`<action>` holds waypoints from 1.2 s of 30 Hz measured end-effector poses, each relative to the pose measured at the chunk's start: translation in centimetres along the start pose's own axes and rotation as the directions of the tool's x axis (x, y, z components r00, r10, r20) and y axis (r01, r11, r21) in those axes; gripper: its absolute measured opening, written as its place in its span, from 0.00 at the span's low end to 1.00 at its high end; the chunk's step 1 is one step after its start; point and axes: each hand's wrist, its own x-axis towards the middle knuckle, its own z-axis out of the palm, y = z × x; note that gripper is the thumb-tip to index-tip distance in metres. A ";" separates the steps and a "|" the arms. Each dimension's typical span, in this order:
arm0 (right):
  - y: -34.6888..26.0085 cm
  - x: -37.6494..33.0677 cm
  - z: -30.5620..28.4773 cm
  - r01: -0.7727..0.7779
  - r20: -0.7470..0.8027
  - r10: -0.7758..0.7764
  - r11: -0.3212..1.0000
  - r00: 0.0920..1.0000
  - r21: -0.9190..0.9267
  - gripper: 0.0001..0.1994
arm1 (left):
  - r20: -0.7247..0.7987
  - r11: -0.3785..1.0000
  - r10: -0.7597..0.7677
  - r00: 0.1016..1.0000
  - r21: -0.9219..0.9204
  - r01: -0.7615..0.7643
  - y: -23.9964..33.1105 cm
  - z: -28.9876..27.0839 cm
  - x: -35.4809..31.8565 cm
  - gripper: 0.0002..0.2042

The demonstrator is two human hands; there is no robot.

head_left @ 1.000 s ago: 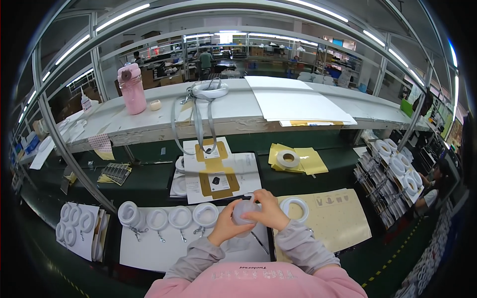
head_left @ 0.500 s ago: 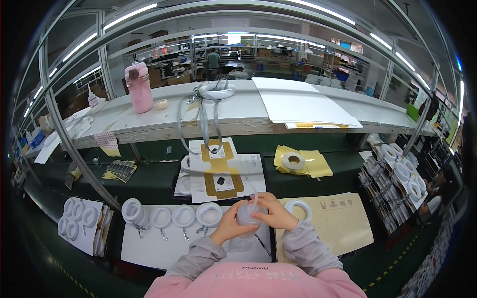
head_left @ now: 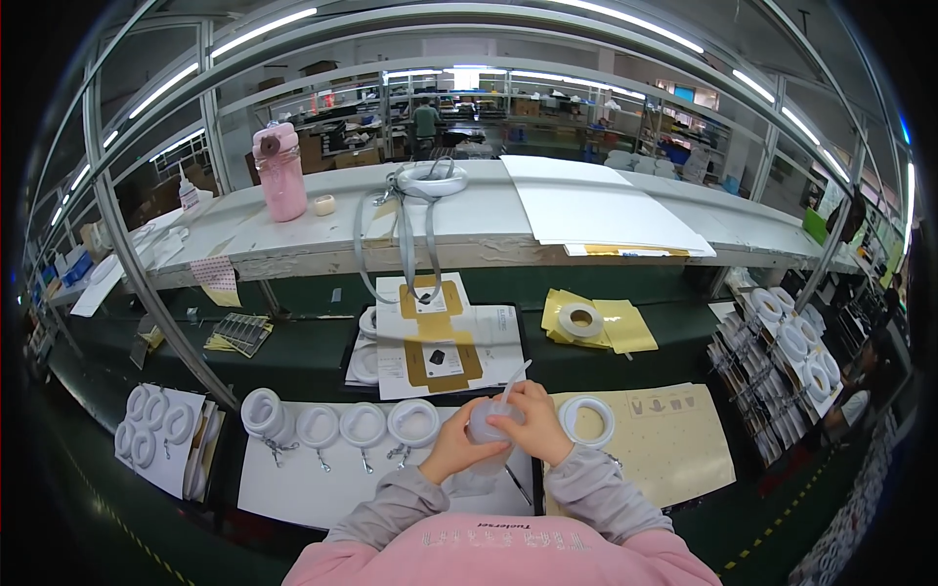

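Between my hands is a pale translucent rounded object [head_left: 484, 420] with a thin whitish stem [head_left: 516, 379] sticking up and bending right at its tip. It looks like a squeeze bottle with a spout, but my fingers cover much of it. My left hand [head_left: 454, 444] is wrapped round its left and lower side. My right hand [head_left: 535, 425] grips its right side and top, close to the stem. Left of my hands, white rings with metal clasps [head_left: 413, 423] lie in a row on a white board [head_left: 293, 488]. Another white ring [head_left: 586, 422] lies just right of my right hand.
A beige board [head_left: 674, 449] lies at right. Printed white and yellow sheets [head_left: 489, 337] are ahead, beside a tape roll [head_left: 580, 321] on yellow paper. Stacked cards with rings stand at left [head_left: 161, 439] and right [head_left: 796, 337]. A raised shelf [head_left: 322, 244] carries a pink bottle [head_left: 281, 176] and grey straps [head_left: 404, 244].
The stem has tilted to the right and its bent tip now shows. My right hand has shifted slightly on the object; the whole view has moved a little.
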 end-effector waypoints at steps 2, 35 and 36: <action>-0.1 -0.1 0.2 0.007 -0.044 -0.007 1.000 0.999 0.002 0.20 | 0.009 0.999 -0.030 0.999 -0.023 0.031 0.0 -0.1 -0.1 0.39; 2.2 -6.4 5.8 -0.063 -0.122 0.048 0.991 0.991 -0.119 0.25 | -0.465 0.855 0.045 0.884 0.476 0.207 -20.8 4.0 -0.6 0.45; 1.6 -7.2 5.6 -0.107 -0.079 0.103 0.993 0.992 -0.051 0.24 | -0.492 0.858 0.014 0.870 0.454 0.243 -22.4 3.8 -0.9 0.47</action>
